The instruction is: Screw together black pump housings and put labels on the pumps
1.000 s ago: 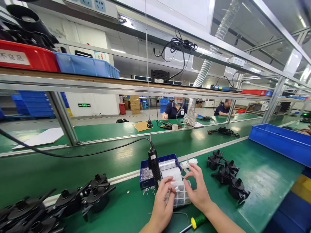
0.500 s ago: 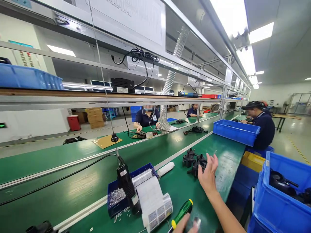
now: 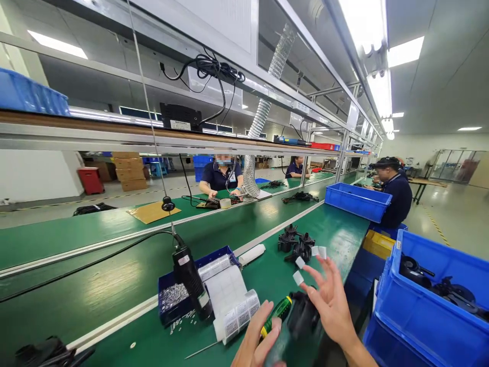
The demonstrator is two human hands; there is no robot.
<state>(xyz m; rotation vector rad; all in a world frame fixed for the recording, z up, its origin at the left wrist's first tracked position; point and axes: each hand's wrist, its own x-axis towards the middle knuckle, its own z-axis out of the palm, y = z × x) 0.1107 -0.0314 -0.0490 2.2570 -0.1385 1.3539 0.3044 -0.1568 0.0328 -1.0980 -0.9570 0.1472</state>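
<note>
My right hand point(image 3: 331, 302) is raised over the green bench with its fingers spread. Small white labels point(image 3: 298, 278) stick to several of its fingertips. My left hand point(image 3: 256, 339) is at the bottom edge, fingers stretched out, its tips over a green-and-yellow screwdriver point(image 3: 275, 312) lying on the bench. A black plastic part point(image 3: 303, 316) sits between the two hands, just under my right palm; whether either hand grips it is not clear. A roll of printed labels point(image 3: 230, 302) lies left of my left hand.
A hanging black electric screwdriver point(image 3: 188, 275) stands in front of a blue tray of screws point(image 3: 171, 295). More black parts point(image 3: 295, 243) lie further along the bench. Blue bins point(image 3: 431, 306) point(image 3: 357, 201) stand to the right. Other people work across the belt and at the far right.
The view swung right from the label roll. My right hand left the roll, rose with labels on its fingertips, and came back beside a black part; my left hand moved over the screwdriver.
</note>
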